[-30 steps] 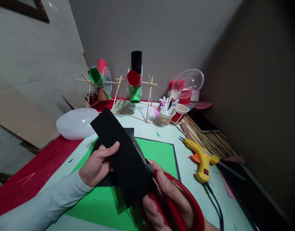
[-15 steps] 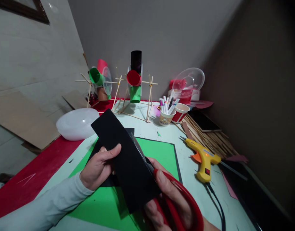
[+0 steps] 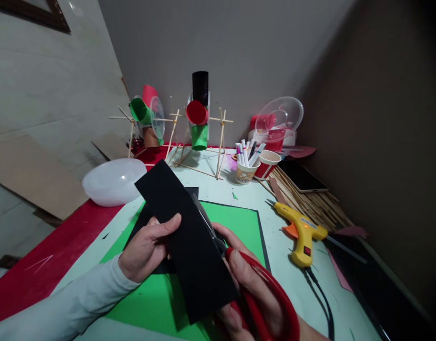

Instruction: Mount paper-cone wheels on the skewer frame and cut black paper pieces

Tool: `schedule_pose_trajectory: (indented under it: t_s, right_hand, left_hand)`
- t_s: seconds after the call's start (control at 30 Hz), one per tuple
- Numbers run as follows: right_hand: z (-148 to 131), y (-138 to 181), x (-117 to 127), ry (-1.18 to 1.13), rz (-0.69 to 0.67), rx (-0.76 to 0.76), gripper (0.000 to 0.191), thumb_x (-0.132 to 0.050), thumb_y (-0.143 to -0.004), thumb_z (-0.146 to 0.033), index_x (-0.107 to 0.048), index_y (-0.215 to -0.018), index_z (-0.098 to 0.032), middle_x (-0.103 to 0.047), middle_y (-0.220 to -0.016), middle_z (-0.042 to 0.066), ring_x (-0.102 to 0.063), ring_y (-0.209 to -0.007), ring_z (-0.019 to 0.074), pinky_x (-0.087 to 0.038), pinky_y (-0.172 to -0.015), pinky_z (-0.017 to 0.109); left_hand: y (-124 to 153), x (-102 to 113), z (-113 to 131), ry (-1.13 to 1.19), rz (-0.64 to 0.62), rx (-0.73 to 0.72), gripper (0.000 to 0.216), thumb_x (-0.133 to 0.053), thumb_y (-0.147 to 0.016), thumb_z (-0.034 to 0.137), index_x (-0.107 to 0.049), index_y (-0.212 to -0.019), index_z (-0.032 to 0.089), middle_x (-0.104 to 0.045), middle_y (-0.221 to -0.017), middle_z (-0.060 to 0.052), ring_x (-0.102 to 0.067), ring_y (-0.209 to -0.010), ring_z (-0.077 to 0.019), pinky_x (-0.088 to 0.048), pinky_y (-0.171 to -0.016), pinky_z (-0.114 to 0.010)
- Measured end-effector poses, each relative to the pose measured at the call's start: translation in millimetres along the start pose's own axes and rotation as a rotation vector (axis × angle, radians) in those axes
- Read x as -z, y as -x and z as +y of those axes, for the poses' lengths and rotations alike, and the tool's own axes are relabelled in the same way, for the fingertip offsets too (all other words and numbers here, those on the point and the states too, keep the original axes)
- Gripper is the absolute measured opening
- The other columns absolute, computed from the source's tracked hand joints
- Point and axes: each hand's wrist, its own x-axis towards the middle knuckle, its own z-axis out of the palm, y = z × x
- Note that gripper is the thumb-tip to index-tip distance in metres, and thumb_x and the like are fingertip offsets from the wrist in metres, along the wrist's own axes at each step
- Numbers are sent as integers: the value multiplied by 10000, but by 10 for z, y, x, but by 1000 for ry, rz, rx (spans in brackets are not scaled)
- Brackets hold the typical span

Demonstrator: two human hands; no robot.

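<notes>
A strip of black paper (image 3: 182, 237) is pinched in my left hand (image 3: 146, 246), thumb on top and fingers underneath. My right hand (image 3: 255, 282) is closed round the red handles of a pair of scissors (image 3: 287, 303). The scissor blades lie along the right edge of the black strip, partly hidden by it. Below both hands, green paper (image 3: 235, 225) with a dark border lies on the table, and another black sheet (image 3: 192, 191) rests on it, mostly covered by the strip and my left hand.
A yellow hot glue gun (image 3: 303, 234) with its cable lies at right, beside thin wooden sticks (image 3: 310, 203) and a tablet (image 3: 303, 176). Markers stand in a paper cup (image 3: 246, 174). Behind are stick frames holding coloured paper tubes (image 3: 200, 137). A white balloon (image 3: 113, 182) sits at left.
The black strip's lower end has dropped slightly, and the scissors have shifted a little along its right edge. My left hand keeps its hold.
</notes>
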Motion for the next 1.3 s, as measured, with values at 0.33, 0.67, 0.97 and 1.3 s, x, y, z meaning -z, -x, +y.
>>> schedule_pose_trajectory:
  t_s: [0.33, 0.67, 0.97, 1.3]
  right_hand:
    - [52, -7, -39, -130, 0, 69, 891, -597, -899, -606, -112, -1547, -234, -483, -488, -111, -268, -376, 48, -303, -416, 153]
    - [46, -10, -23, -104, -29, 97, 898, -598, -887, -626, -131, -1568, -272, -539, -509, -77, -378, -377, 74, -330, -424, 169]
    - [17, 4, -39, -117, -23, 74, 820, -587, -908, -597, -177, -1551, -295, -550, -558, -66, -384, -391, 61, -316, -403, 147]
    - [29, -9, -17, -170, -50, 60, 841, -608, -893, -613, -174, -1552, -323, -579, -595, -56, -439, -447, 50, -379, -484, 142]
  left_hand:
    - [14, -42, -12, 105, 21, 30, 115, -835, -693, 185, -750, -654, 119, -702, -583, -64, -669, -524, -182, -587, -554, -248]
    - [19, -58, -17, 87, 27, 12, 327, -963, -478, 307, -776, -674, 124, -747, -670, -77, -678, -536, -194, -568, -481, -234]
    - [67, -94, -7, 144, 0, 27, 351, -963, -480, 256, -804, -772, 141, -763, -696, -67, -726, -617, -222, -614, -558, -244]
    - [73, -104, 0, 130, 72, 41, 86, -784, -730, 126, -776, -813, 105, -765, -729, -102, -733, -620, -238, -611, -545, -276]
